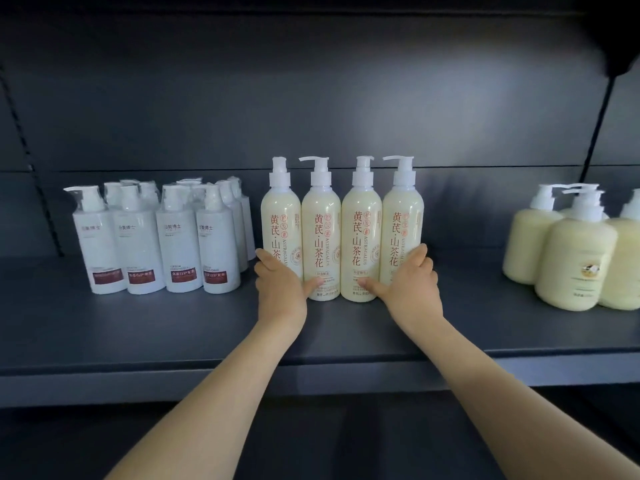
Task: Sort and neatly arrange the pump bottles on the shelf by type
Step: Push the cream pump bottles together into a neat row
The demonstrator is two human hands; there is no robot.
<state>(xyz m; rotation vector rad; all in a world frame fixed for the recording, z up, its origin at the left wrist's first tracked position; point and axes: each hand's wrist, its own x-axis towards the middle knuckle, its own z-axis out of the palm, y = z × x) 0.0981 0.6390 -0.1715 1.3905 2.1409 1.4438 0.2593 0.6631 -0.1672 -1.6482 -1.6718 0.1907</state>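
Observation:
Several tall cream pump bottles with orange lettering stand side by side in a row at the middle of the dark shelf. My left hand wraps round the base of the leftmost bottle, its thumb on the second one. My right hand wraps round the base of the rightmost bottle, its thumb touching the third. A cluster of white bottles with dark red labels stands at the left. Squat pale yellow pump bottles stand at the right.
The shelf's front edge runs across below my forearms. A dark back panel rises behind the bottles, with a slanted bracket at the upper right. Bare shelf lies between the three groups.

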